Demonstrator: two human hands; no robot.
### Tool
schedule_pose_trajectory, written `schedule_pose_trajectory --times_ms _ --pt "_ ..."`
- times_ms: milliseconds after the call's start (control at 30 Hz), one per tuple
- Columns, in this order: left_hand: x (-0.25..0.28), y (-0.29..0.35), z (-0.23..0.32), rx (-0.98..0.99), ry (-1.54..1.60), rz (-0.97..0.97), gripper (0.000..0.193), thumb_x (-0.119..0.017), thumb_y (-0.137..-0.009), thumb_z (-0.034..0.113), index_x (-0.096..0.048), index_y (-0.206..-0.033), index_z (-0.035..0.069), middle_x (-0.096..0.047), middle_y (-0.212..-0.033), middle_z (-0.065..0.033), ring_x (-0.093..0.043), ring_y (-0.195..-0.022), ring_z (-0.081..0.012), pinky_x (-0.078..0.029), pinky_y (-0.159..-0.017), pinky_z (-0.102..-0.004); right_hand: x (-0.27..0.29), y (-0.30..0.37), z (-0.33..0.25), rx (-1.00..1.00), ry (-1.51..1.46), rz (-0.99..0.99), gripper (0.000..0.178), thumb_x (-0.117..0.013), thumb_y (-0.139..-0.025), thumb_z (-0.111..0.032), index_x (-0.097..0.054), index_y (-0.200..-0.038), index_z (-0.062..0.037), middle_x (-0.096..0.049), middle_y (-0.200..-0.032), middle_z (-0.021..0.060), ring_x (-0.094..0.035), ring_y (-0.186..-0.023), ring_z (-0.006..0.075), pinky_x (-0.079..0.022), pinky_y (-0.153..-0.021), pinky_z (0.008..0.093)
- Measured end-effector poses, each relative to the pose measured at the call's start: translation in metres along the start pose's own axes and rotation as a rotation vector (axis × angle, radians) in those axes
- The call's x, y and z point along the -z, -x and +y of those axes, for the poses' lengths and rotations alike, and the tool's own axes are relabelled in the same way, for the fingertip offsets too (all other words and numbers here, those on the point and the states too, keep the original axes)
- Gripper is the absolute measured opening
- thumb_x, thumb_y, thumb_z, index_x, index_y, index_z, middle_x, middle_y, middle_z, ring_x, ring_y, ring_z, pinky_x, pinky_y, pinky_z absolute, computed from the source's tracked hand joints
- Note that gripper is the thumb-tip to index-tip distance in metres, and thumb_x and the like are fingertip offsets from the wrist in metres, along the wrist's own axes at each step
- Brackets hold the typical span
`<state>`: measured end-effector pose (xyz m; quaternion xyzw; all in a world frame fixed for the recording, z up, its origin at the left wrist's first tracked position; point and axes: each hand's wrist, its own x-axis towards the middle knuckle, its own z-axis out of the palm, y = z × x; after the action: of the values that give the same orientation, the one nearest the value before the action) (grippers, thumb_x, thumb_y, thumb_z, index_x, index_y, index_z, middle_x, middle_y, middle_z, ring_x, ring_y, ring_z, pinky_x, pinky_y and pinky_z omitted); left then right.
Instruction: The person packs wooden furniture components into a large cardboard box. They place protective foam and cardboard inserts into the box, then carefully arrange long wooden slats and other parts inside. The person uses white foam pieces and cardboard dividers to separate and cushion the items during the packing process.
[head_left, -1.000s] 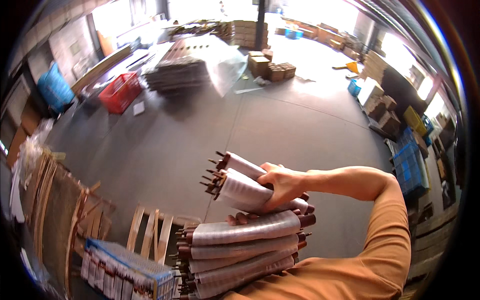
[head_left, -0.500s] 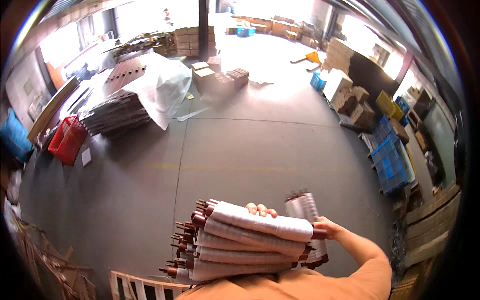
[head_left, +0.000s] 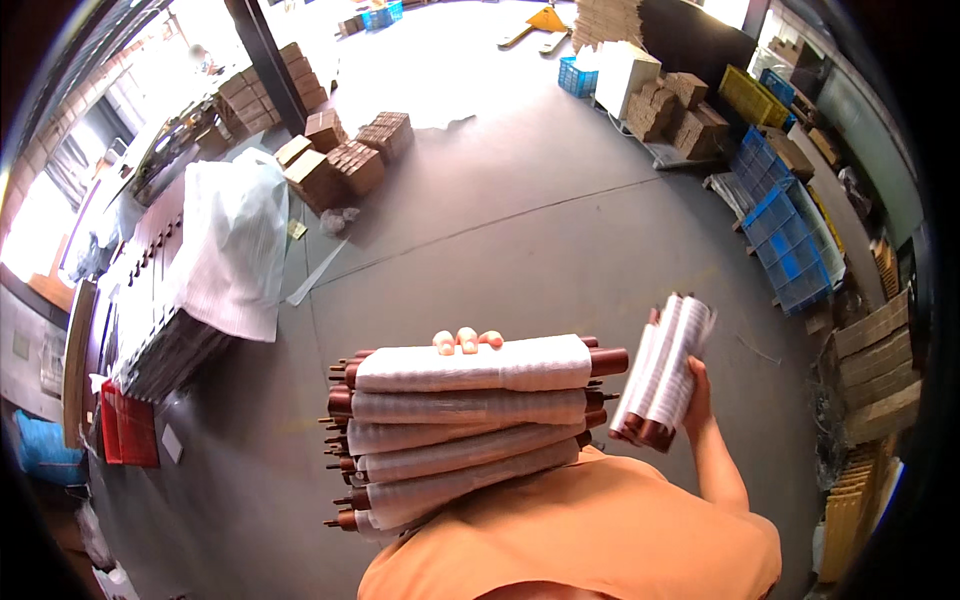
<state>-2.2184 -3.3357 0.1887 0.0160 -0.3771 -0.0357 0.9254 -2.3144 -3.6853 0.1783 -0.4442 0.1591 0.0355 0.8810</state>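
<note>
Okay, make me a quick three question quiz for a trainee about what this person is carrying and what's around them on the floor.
1. True or false: the stack of wrapped brown rods lies across the person's arm, with the left hand curled over its far top edge.
2. What does the right hand hold? A: a blue crate. B: a smaller bundle of wrapped rods. C: nothing.
3. What colour are the stacked crates at the right of the concrete floor?

Key
1. True; only the fingertips show above the stack.
2. B; the bundle stands nearly upright, beside the big stack.
3. Blue.
</note>
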Motion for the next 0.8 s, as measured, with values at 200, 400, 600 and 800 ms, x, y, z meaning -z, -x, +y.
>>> schedule_pose_trajectory --times_ms 200,400,600,800 --pt "0.116 -0.119 0.002 -0.042 -0.038 -0.049 0.029 -0.045 -0.094 0.037 -0.050 -0.112 0.016 -0.051 -0.114 -0.0075 -0.037 -0.123 -0.0307 -0.023 -0.109 -0.0540 -0.060 -0.207 -0.039 0.020 -0.046 -0.052 0.061 -0.054 -0.080 -0.040 -0.045 -0.125 0.0009 -0.059 -0.112 0.0136 -0.060 -0.098 0.0250 -0.049 -0.089 0.0385" --pt "0.253 -0.257 0.018 -0.087 -0.085 -0.084 0.029 -0.044 -0.094 0.038 -0.050 -0.112 0.016 -0.051 -0.114 -0.0067 -0.036 -0.122 -0.0295 -0.021 -0.109 -0.0534 -0.088 -0.373 -0.057 0.025 -0.085 -0.064 0.062 -0.055 -0.079 -0.039 -0.045 -0.126 0.0005 -0.058 -0.113 0.0136 -0.058 -0.102 0.0258 -0.046 -0.093 0.0381" --pt "0.383 -0.398 0.026 -0.058 -0.091 -0.105 0.029 -0.044 -0.094 0.039 -0.049 -0.112 0.017 -0.050 -0.113 -0.0058 -0.035 -0.122 -0.0284 -0.020 -0.109 -0.0529 -0.109 -0.495 -0.100 0.123 -0.135 0.155 0.069 -0.051 -0.081 -0.048 -0.040 -0.131 -0.0003 -0.055 -0.118 0.0141 -0.055 -0.106 0.0275 -0.044 -0.095 0.0399" --pt "0.531 -0.524 0.028 -0.025 -0.092 -0.115 0.028 -0.044 -0.095 0.039 -0.049 -0.112 0.018 -0.049 -0.113 -0.0050 -0.034 -0.121 -0.0273 -0.019 -0.109 -0.0523 -0.116 -0.654 -0.140 0.153 -0.158 0.206 0.070 -0.049 -0.082 -0.050 -0.038 -0.132 -0.0021 -0.052 -0.121 0.0136 -0.053 -0.110 0.0273 -0.043 -0.097 0.0401"
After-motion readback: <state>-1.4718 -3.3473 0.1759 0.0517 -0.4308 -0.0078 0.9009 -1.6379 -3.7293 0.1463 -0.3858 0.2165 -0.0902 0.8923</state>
